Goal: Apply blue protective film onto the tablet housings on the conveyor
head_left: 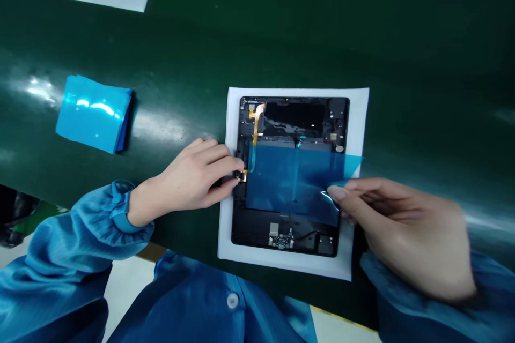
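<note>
Centre frame, the right hand (pixel 410 238) pinches film (pixel 273 177) over the tablet (pixel 253 230); the left hand (pixel 193 174) is narrowed at the tablet's left edge, grip unclear. Step appears to be film positioning; the next move calls for steady control.

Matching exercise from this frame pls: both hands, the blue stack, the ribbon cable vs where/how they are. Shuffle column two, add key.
Column one
1. Left hand
2. Right hand
3. Blue stack
4. Ribbon cable

Column two
A. Lies on the green table, away from both hands
B. Orange at its upper end, inside the open device
C. Pinches a translucent blue sheet
D. Fingertips at the open device's left edge

Pairs: 1-D, 2-C, 3-A, 4-B
</note>
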